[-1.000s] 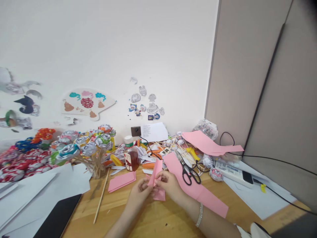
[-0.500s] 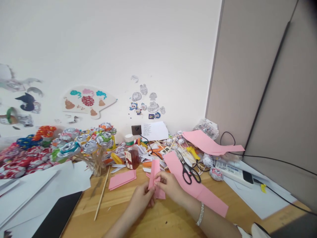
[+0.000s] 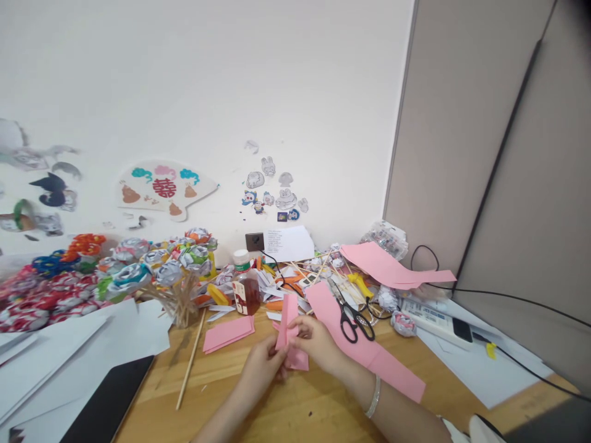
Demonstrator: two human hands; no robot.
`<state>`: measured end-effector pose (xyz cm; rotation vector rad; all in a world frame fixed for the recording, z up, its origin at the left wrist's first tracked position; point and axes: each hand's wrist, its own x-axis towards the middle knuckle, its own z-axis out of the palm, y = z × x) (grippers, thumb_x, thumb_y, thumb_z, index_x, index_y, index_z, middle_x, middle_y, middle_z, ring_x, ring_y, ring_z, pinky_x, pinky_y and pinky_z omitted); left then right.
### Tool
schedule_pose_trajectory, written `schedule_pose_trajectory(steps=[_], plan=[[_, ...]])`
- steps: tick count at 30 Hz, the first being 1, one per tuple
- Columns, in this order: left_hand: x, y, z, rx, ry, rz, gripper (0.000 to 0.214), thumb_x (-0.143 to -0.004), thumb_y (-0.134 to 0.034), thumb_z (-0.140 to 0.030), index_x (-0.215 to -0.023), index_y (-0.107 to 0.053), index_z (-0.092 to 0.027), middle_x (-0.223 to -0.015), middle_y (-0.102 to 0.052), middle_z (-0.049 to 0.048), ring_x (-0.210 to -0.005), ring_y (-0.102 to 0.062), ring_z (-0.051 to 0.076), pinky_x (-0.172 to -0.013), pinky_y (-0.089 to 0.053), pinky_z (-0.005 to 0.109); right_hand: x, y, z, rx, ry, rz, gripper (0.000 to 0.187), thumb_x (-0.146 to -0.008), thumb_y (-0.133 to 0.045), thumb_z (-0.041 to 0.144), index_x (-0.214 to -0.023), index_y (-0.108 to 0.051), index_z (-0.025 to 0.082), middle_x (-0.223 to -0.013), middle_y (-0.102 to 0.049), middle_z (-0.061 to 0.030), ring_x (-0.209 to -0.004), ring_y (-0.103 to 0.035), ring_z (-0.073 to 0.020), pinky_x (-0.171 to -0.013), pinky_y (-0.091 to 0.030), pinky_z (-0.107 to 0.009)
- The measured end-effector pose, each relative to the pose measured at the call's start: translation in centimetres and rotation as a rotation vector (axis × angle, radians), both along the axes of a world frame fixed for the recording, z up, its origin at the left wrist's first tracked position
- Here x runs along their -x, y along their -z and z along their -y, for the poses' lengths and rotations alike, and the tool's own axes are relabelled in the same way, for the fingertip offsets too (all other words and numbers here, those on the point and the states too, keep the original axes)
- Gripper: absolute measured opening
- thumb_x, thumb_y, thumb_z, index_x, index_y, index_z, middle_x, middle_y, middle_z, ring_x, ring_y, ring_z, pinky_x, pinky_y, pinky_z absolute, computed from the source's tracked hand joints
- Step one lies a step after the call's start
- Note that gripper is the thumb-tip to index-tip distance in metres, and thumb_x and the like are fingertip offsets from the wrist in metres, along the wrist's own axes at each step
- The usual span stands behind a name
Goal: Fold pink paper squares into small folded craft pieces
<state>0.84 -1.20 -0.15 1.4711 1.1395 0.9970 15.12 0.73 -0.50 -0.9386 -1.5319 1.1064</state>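
Pinching a creased pink strip point(image 3: 290, 310), the left hand point(image 3: 262, 364) and right hand point(image 3: 316, 342) meet above a wooden table point(image 3: 231, 424); the left's fingers are closed on its lower end, the right's thumb and fingertips on its right side. A pink piece point(image 3: 301, 362) lies beneath them. On the left are stacked pink slips point(image 3: 229, 334) and a wooden stick point(image 3: 191, 362); on the right, black-handled scissors point(image 3: 344, 307) rest on a long pink sheet point(image 3: 388, 368). Behind stands a white-capped bottle point(image 3: 248, 288)
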Motion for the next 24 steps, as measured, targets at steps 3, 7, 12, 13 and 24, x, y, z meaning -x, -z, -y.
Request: schedule_pose_trajectory(steps=[3,7,12,13,24], plan=[[-0.14,0.17,-0.05,0.044,-0.001,0.039,0.036,-0.062,-0.059,-0.051,-0.064,-0.05,-0.016,-0.047,-0.058,-0.0028,-0.034,-0.052,0.011,-0.036,-0.038,0.021,0.08,-0.04,0.05,0.02,0.013,-0.012,0.024,-0.061,-0.057,0.012,-0.084,-0.057,0.017,-0.066,-0.057,0.0017,-0.063,-0.054,-0.0131,-0.059,-0.041,-0.024],[-0.23,0.51,-0.14,0.109,0.017,0.103,0.036,-0.063,-0.057,-0.051,-0.065,-0.051,-0.016,-0.045,-0.058,-0.0022,-0.033,-0.05,0.01,-0.037,-0.037,0.02,0.08,-0.14,0.05,0.017,0.041,-0.011,0.022,-0.061,-0.057,0.012,-0.082,-0.057,0.017,-0.063,-0.055,0.0024,-0.061,-0.053,-0.013,-0.058,-0.041,-0.024],[-0.12,0.85,-0.39,0.102,0.009,0.086,0.033,-0.063,-0.058,-0.048,-0.067,-0.052,-0.016,-0.048,-0.059,-0.0019,-0.035,-0.051,0.01,-0.037,-0.038,0.02,0.06,0.28,-0.15,-0.004,0.064,0.006,0.023,-0.061,-0.057,0.013,-0.084,-0.057,0.017,-0.063,-0.054,0.0026,-0.062,-0.053,-0.0128,-0.058,-0.041,-0.023],[-0.09,0.91,-0.43,0.099,0.011,0.084,0.033,-0.063,-0.058,-0.048,-0.067,-0.052,-0.015,-0.049,-0.06,-0.0016,-0.035,-0.051,0.011,-0.037,-0.038,0.021,0.06,0.37,-0.19,-0.005,0.067,0.009,0.023,-0.061,-0.057,0.013,-0.084,-0.057,0.017,-0.064,-0.054,0.0026,-0.062,-0.052,-0.0128,-0.058,-0.041,-0.023],[-0.24,0.64,-0.09,0.076,-0.026,0.048,0.023,-0.065,-0.057,-0.038,-0.062,-0.048,-0.017,-0.045,-0.058,-0.0038,-0.034,-0.052,0.011,-0.036,-0.039,0.021,0.11,0.45,-0.04,-0.028,0.124,0.112,0.023,-0.062,-0.054,0.012,-0.083,-0.057,0.018,-0.057,-0.046,0.0054,-0.052,-0.045,-0.0098,-0.051,-0.037,-0.021]])
